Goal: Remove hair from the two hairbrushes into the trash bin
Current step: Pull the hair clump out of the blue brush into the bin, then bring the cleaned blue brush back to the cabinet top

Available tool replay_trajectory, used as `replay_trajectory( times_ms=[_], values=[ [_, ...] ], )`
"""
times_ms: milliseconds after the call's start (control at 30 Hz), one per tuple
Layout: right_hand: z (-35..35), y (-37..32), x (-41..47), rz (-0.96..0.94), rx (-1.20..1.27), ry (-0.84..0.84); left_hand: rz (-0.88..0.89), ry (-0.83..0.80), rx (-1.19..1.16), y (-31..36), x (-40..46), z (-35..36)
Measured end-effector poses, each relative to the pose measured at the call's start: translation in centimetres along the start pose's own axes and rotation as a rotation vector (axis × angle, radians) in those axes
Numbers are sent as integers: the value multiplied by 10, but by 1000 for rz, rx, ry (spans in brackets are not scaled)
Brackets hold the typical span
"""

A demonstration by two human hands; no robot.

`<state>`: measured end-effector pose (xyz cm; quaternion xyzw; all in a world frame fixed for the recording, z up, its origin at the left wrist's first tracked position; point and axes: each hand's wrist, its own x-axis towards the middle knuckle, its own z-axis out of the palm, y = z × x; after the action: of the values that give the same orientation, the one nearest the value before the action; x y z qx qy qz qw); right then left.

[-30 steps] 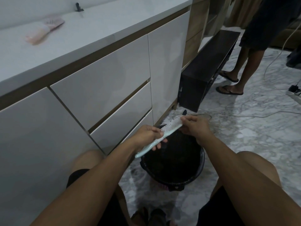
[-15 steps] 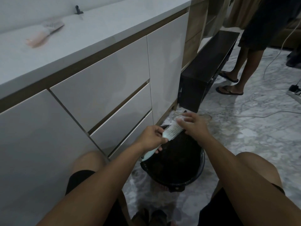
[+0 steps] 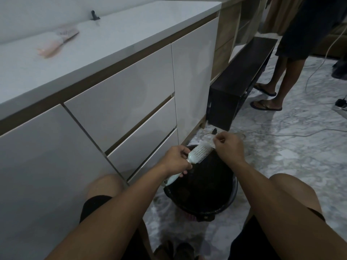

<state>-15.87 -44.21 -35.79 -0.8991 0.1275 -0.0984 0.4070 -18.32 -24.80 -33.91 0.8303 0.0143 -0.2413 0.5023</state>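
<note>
Low between the knees, the round black plastic trash bin (image 3: 228, 200) sits under the pale mint hairbrush (image 3: 195, 154). Left hand (image 3: 175, 161) clenches its handle; right hand (image 3: 229, 145) pinches at the far tip, apparently plucking hair. Next, drop it binward.

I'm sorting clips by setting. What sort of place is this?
Likely a room in a home: a long white cabinet with drawers, a marble-patterned floor, and a low dark TV-style bench with cables nearby.
</note>
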Motion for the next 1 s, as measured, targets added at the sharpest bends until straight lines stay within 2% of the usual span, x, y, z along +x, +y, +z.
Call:
replay_trajectory(
  times_ms=[33,100,200,300,367,500,633,833,1000],
  values=[
    [-5,-2,3,20,-15,49,1,2,-1,2,-2,-1],
    [-12,-7,5,17,-4,29,4,4,-2,8,-5,-5],
    [-14,-22,7,41,114,-151,21,-2,-3,21,-7,-13],
    [-22,-47,10,206,324,-349,52,14,-10,37,-12,-23],
    [-30,-66,13,255,433,-414,78,33,-29,48,-18,-31],
    [-47,-103,23,268,566,-391,112,107,-68,72,-34,-57],
    [-61,-148,34,202,652,-361,174,207,-68,97,-52,-88],
    [-81,-231,57,31,649,-287,236,445,67,130,-78,-141],
    [-78,-309,60,-83,700,-209,313,648,92,151,-91,-188]
  ],
)
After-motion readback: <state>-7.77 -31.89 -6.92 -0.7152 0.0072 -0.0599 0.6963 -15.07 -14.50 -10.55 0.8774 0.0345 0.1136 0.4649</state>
